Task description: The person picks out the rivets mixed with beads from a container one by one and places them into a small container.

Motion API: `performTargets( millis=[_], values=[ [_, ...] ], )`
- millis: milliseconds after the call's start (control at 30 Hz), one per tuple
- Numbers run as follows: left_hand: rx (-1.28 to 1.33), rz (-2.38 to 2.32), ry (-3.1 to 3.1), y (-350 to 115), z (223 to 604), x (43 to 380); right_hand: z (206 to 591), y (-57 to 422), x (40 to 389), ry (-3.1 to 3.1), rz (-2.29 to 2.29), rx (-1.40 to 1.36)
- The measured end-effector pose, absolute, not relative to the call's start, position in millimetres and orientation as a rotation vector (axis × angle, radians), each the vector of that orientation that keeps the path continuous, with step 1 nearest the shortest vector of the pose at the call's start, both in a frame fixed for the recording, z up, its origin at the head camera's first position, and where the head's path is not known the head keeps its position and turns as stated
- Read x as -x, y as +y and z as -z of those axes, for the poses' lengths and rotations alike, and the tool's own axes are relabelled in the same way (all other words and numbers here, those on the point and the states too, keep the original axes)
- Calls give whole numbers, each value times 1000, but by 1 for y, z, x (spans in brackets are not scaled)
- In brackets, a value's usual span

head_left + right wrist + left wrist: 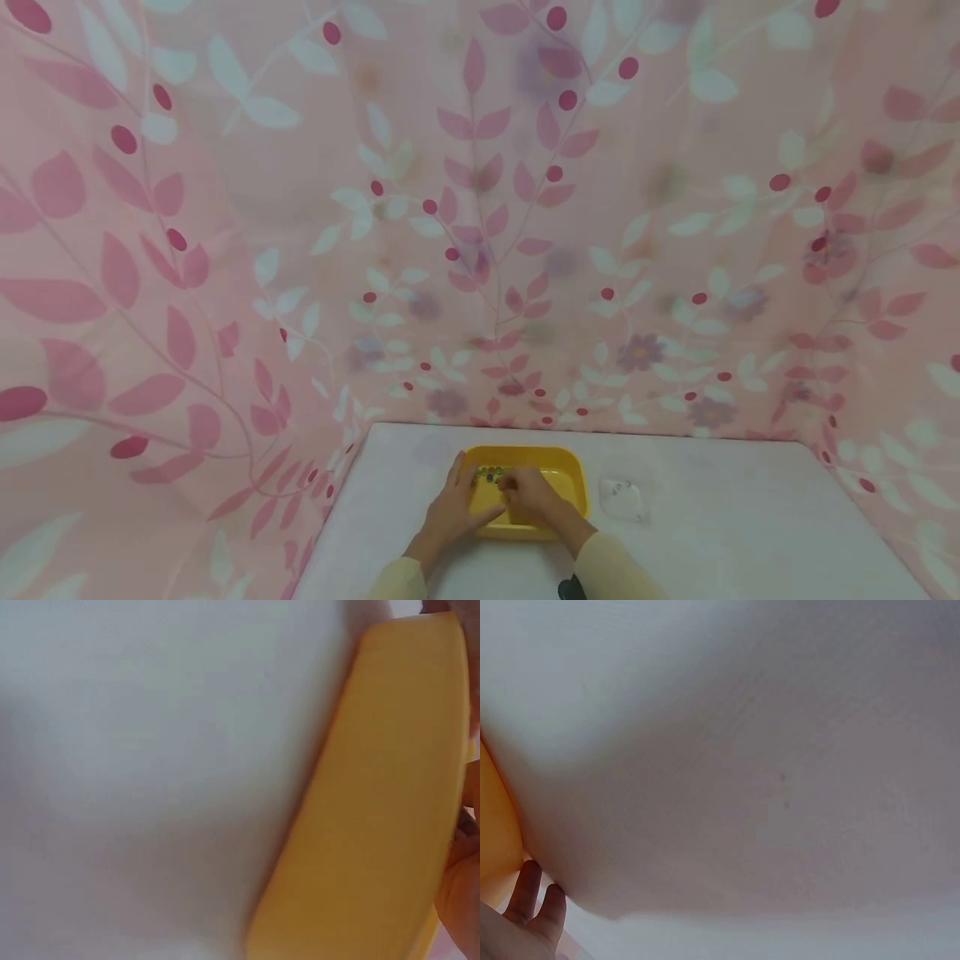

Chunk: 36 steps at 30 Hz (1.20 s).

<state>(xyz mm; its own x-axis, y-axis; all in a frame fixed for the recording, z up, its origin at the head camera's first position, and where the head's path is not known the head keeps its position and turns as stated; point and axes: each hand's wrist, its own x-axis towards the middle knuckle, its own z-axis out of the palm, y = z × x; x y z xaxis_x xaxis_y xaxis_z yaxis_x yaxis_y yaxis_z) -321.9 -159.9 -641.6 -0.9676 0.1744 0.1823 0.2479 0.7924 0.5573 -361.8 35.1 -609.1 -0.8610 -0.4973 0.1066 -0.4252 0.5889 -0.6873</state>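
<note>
A yellow tray (566, 462) lies on the white table, with several small round glass marbles (491, 472), greenish and dark, grouped near its back left inside. My left hand (452, 504) rests at the tray's left side, fingers extended along the outer wall and thumb reaching over the front left. In the left wrist view, two fingertips touch beside the yellow wall. Over the middle of the tray, my right hand (532, 493) has its fingers bent and bunched right beside the marbles. Whatever is between those fingertips is hidden. The right wrist view mostly shows the tray's outer wall.
A clear, shallow square dish (621, 498) with several small clear beads or marbles stands right of the tray. A dark object (572, 588) shows at the right sleeve by the bottom edge. Pink floral curtains (495, 250) enclose the table (720, 500) at the back and sides.
</note>
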Motion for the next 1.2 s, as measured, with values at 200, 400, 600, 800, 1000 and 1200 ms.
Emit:
performTargets(
  millis=[200,400,600,800,1000,1200],
  values=[
    [314,897,-2900,-164,641,322,594,39,359,2582,1371,655],
    [269,939,-2911,-167,641,319,586,51,358,2588,1413,579],
    [251,991,-2921,-166,647,317,585,68,359,2699,1396,475],
    [244,968,-2912,-161,647,319,576,81,363,2585,1642,338],
    [253,998,-2877,-157,642,322,565,90,367,2376,1842,183],
    [241,993,-2898,-158,646,323,563,97,368,2393,1819,132]
  ],
)
